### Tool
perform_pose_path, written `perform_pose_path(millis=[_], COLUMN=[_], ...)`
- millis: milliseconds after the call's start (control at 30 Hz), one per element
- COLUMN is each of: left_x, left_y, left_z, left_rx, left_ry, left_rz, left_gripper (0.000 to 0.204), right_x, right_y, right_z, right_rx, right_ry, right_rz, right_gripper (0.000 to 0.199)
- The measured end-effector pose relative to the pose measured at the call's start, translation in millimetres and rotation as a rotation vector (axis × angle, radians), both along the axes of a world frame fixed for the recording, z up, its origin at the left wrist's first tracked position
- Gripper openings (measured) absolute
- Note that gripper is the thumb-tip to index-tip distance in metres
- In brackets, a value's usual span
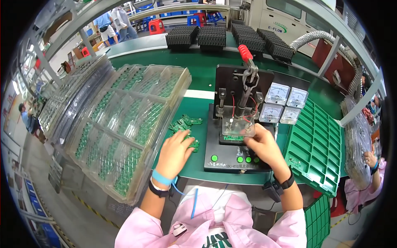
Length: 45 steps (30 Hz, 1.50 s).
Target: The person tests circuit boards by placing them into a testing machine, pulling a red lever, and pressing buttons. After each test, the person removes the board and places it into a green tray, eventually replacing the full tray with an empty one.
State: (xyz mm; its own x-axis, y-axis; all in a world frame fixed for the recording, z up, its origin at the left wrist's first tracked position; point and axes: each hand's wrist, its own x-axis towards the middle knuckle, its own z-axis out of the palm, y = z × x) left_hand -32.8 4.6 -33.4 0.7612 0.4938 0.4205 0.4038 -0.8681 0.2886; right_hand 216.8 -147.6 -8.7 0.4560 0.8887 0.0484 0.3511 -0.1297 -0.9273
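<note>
**A:** Where are the two hands?

**B:** The left hand [177, 145] lies palm down on a small heap of loose green circuit boards [184, 127] on the green bench [198, 74], just left of the black test fixture [237, 136]. Its fingers [188, 139] are spread flat over the boards; I cannot tell whether any board is pinched under them. The right hand [264, 145] is at the front of the fixture, its fingers [252, 142] curled narrow against the edge of the clear acrylic press plate [239, 126].

**A:** Is a board in the fixture?

**B:** Yes, one green circuit board [234, 137] sits in the nest directly under that clear plate, touching the right hand's fingertips or very nearly so. Whether they grip it is hidden.

**A:** And the fixture itself?

**B:** A toggle clamp with a red handle [245, 53] stands upright above the plate, with red wires running down to it. Green round buttons [214, 158] line the front panel, near the right wrist.

**A:** What lies around it?

**B:** Four white analogue meters [282, 103] sit just right of the fixture, and beside them a green plastic grid tray [316, 144]. To the left, tilted stacks of clear blister trays [132, 120] hold rows of green boards. Black slotted trays [215, 36] stand at the far edge of the bench. The person wears a blue wrist strap [160, 177] on the left wrist and a black watch [286, 182] on the right.
</note>
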Motion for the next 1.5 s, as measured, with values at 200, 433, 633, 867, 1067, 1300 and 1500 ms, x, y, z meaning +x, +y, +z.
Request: perform_pose_path(millis=[200, 433, 633, 867, 1067, 1300, 1500], left_x=[1, 21, 63, 82, 78, 78, 53], left_y=[11, -17, -33, -36, -52, -59, -87], left_z=[6, 21, 21, 12, 16, 13, 5], left_rx=[-0.025, -0.288, 0.031, 0.084, 0.025, 0.054, 0.119], left_ry=[0.057, -0.269, -0.222, -0.071, 0.016, 0.001, 0.003], left_rz=[-0.027, -0.12, -0.39, -0.47, -0.439, -0.368, -0.327], left_gripper=[0.019, 0.019, 0.029, 0.041, 0.059, 0.07, 0.069], right_x=[-16, 13, 70, 82, 29, 4, -7], right_y=[11, -26, -124, -158, -63, 63, 64], right_z=[12, -3, -10, -22, 49, 145, 107], right_rx=[-0.045, 0.013, 0.138, -0.055, 0.248, 0.448, 1.001], right_ry=[-0.248, -0.048, -0.211, -1.109, -0.899, -0.672, -0.622], right_rz=[-0.019, -0.174, -0.531, -0.606, -0.348, -0.065, 0.026], right_gripper=[0.02, 0.02, 0.015, 0.02, 0.025, 0.042, 0.067])
